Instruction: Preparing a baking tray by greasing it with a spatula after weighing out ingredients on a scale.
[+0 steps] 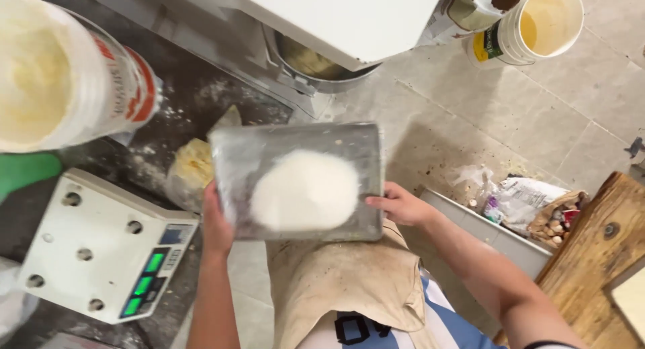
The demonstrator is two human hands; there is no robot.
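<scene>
I hold a rectangular metal tray point(349, 144) level in front of my body, above the floor. A heap of white powder point(306, 190) lies in its middle. My left hand point(216, 223) grips the tray's left edge. My right hand point(401, 205) grips its right edge, thumb on the rim. A white digital scale point(101, 245) with lit green digits sits on the dark counter to my left, its platform bare.
A big white bucket point(60, 80) of pale stuff stands at the counter's far left. A mixer's steel bowl point(316, 63) lies ahead under a white housing. A yellow-lined bucket point(537, 23) stands on the tiled floor, a bin with rubbish point(531, 208) to the right, beside a wooden table point(598, 255).
</scene>
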